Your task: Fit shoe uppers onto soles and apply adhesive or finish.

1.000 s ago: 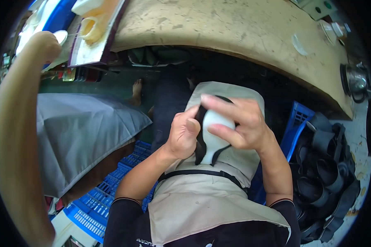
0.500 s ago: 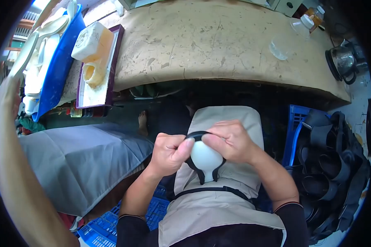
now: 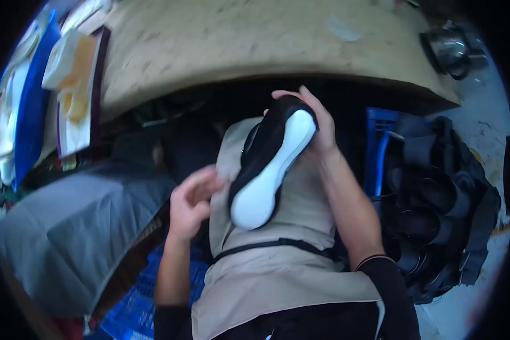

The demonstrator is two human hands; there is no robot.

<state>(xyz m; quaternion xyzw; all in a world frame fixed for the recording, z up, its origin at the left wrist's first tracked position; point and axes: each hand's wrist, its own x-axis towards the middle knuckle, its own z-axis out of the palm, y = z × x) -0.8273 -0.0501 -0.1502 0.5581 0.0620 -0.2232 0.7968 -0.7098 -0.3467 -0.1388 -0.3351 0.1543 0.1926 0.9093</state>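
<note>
A black shoe upper (image 3: 266, 144) with a long white insole along its underside is held up over my lap, slanting from upper right to lower left. My right hand (image 3: 324, 127) grips its far end, with the fingers curled around the black material. The wide rounded end of the insole faces me at the lower left. My left hand (image 3: 194, 198) is just left of the shoe, apart from it and somewhat blurred, with nothing in it and its fingers loosely spread. A beige apron (image 3: 300, 209) covers my lap below.
A worktable (image 3: 238, 39) spans the far side. On its left are a blue tray (image 3: 34, 107) of pale parts and a shallow box (image 3: 93, 119) holding containers. Black strap-like pieces (image 3: 436, 221) pile by a blue crate (image 3: 374, 153) at right. Left sits a person's grey-covered lap (image 3: 68, 221).
The shoe upper was held in both hands with an insole end facing me; now it is raised, its underside shown lengthwise. My left hand has let go. The other person's arm has left the view.
</note>
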